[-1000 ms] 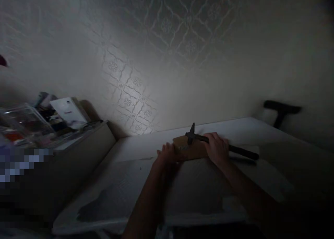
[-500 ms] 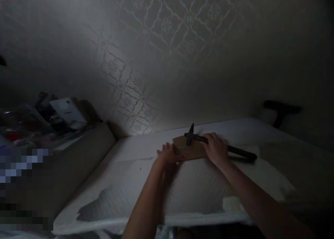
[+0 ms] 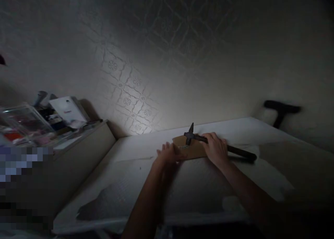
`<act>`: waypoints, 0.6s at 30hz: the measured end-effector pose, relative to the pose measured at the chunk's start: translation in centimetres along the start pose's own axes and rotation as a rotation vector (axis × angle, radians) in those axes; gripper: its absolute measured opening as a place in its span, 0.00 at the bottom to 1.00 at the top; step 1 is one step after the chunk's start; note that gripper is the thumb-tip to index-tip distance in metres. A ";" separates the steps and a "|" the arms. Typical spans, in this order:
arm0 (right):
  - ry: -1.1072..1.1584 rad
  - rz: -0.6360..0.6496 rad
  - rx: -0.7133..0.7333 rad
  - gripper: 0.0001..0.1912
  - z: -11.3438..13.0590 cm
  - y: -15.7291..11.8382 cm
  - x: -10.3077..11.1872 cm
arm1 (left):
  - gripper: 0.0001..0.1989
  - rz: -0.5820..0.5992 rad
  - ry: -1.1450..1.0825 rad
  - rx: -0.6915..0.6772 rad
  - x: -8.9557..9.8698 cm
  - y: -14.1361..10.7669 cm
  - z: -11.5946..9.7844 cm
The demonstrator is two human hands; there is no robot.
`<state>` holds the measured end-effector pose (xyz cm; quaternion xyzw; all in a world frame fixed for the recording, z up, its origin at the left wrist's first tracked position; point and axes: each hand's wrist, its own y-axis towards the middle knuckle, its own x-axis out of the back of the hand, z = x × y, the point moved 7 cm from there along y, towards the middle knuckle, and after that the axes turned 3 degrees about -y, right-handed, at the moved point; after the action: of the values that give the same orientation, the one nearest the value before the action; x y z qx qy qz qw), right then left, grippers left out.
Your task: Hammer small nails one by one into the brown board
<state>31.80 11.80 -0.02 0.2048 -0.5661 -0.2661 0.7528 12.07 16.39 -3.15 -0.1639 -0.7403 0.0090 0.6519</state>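
A flat brown board, perhaps cardboard, lies on the white table. At its left end, my left hand holds it, the thumb lying over the front edge and the fingers at the side. My right hand is closed around the handle of a hammer with a dark head and a pointed end. The head hangs over or rests on the board; I cannot tell which. Beneath it, a small pale ridged thing, resembling a coil spring, lies on the board. Dim light blurs the fingertips.
The white table meets a patterned wall. To the left, a raised ledge carries a white box, a clear plastic case and clutter. A black T-shaped object stands at the right. A pale block sits near the front edge.
The hammer head has shifted very slightly left. Both hands and the board stay almost in place. Light on the wall and ledge has changed.
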 end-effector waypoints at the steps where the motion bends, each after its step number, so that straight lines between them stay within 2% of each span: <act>1: -0.003 0.007 -0.001 0.09 0.0 0.0 0.0 | 0.46 0.001 -0.010 -0.002 0.0 0.0 0.0; 18: 0.006 -0.014 0.028 0.09 0.1 0.1 0.1 | 0.48 0.008 -0.041 0.002 -0.1 0.1 0.1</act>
<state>31.75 11.78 0.12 0.2200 -0.5662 -0.2628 0.7496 11.97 16.51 -3.26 -0.1663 -0.7528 0.0157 0.6367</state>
